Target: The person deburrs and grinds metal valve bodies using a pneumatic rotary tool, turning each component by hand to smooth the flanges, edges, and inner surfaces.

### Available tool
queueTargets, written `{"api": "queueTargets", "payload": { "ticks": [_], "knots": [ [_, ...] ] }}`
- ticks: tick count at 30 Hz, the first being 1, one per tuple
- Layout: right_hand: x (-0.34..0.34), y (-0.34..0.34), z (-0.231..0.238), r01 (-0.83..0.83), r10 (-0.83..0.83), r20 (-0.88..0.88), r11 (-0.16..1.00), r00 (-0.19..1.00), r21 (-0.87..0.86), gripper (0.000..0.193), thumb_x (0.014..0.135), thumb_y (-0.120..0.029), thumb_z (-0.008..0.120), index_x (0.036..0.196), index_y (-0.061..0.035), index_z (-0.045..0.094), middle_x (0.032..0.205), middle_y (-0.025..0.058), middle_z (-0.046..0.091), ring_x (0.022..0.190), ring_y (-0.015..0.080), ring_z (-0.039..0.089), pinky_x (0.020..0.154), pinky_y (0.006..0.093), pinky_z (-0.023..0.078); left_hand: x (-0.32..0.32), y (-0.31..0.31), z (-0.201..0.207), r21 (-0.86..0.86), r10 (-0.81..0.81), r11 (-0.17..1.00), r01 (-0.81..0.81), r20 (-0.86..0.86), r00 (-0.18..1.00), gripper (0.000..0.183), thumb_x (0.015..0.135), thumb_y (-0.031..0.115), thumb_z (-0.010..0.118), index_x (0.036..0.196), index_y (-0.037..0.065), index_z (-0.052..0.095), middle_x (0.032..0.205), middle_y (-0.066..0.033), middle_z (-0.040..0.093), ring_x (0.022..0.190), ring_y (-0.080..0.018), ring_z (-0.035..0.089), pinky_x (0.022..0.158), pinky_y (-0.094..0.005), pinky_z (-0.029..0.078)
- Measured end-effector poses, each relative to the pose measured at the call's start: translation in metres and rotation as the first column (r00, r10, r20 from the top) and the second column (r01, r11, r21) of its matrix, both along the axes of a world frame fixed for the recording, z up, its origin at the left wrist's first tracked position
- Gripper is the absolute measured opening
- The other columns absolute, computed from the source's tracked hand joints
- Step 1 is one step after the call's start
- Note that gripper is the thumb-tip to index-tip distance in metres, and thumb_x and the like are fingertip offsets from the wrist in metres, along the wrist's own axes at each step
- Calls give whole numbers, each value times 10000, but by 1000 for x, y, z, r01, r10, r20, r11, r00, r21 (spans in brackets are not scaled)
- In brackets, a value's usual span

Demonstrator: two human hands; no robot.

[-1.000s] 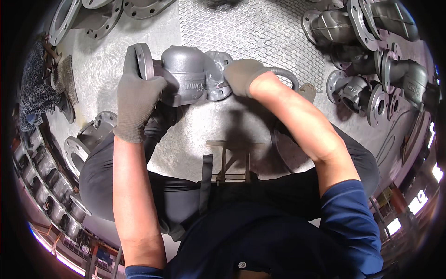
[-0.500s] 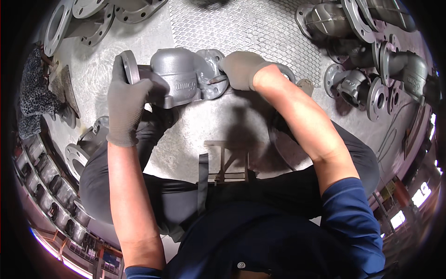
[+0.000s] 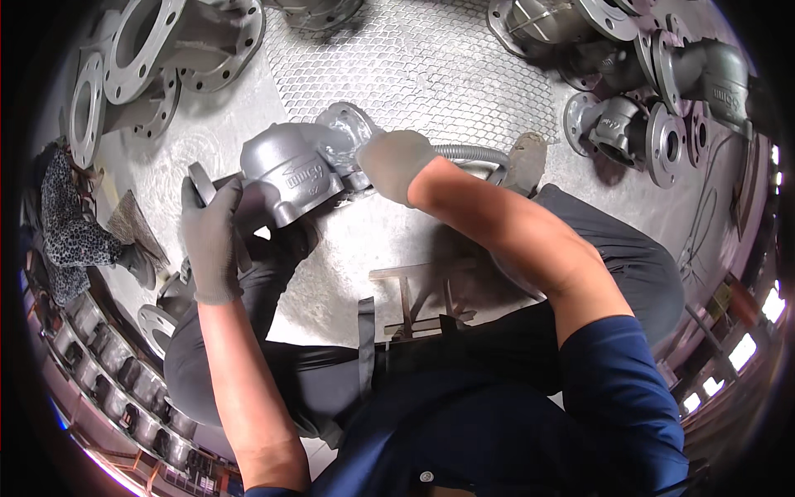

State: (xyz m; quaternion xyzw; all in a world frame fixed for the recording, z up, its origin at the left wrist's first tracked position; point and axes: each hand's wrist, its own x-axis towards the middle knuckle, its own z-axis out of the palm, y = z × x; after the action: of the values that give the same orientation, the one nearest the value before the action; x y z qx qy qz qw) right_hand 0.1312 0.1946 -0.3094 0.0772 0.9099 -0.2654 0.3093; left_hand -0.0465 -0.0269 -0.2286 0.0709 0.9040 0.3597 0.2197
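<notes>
A grey cast-metal valve body (image 3: 290,170) with raised lettering and round flanges lies in front of me, tilted on the floor. My left hand (image 3: 214,240), in a grey knit glove, closes round the rim of its left flange, thumb and fingers on either side. At the right-end flange (image 3: 348,132), my gloved right hand (image 3: 397,166) is closed in a fist. A grey ridged hose (image 3: 472,154) runs rightward from behind that hand; the tool in its grip is mostly hidden by the glove.
Large flanged pipe castings (image 3: 145,50) stand at the far left. Several more valve bodies (image 3: 617,128) sit at the right. Expanded metal mesh (image 3: 397,58) covers the floor ahead. Rows of castings (image 3: 120,364) line the lower left. A low wooden stool frame (image 3: 406,302) shows between my legs.
The valve body has tilted, its left end now lower and nearer me. My left hand has moved down with its flange. My right hand has shifted left and slightly nearer, and the hose shows more.
</notes>
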Motion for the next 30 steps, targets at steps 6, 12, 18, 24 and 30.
{"api": "queueTargets", "payload": {
  "ticks": [6,12,18,24,30],
  "knots": [
    [3,-2,-2,137,-135,-144,991,980,1,234,985,-47,653,1135,-22,830,1121,213,817,1040,392,822,839,501,668,1,-9,-2,137,54,988,-74,147,988,445,1019,199,741,1373,-61,670,1172,-150,772,1008,-224,738,894,-350,592],
    [-1,11,-4,96,-100,-108,994,989,-41,206,965,-58,667,1084,7,822,1161,237,791,1018,410,820,826,511,665,2,-8,0,138,70,986,-95,174,982,494,1011,230,752,1393,-71,664,1173,-165,766,1016,-235,736,899,-352,593],
    [-5,21,-3,47,-48,-62,998,997,-30,226,952,-47,680,1122,-7,823,1195,230,786,1041,413,812,852,506,659,-1,-12,-5,192,86,973,-124,197,977,516,1020,210,754,1433,-76,635,1177,-170,766,1025,-241,745,890,-354,602],
    [-5,28,-6,31,-36,-96,998,995,-51,237,944,-49,701,1144,6,816,1188,230,786,1058,427,805,878,510,654,-4,-15,-10,223,97,963,-151,234,967,587,1018,177,757,1512,-71,559,1191,-170,768,1020,-253,758,891,-364,617],
    [-19,37,11,16,-24,-97,996,995,-84,231,954,-55,700,1138,11,825,1135,238,810,1072,415,809,909,511,653,3,-4,-1,221,156,952,-211,242,958,488,1020,185,752,1422,-62,628,1191,-173,770,1011,-248,760,888,-354,613]
  ]
}}
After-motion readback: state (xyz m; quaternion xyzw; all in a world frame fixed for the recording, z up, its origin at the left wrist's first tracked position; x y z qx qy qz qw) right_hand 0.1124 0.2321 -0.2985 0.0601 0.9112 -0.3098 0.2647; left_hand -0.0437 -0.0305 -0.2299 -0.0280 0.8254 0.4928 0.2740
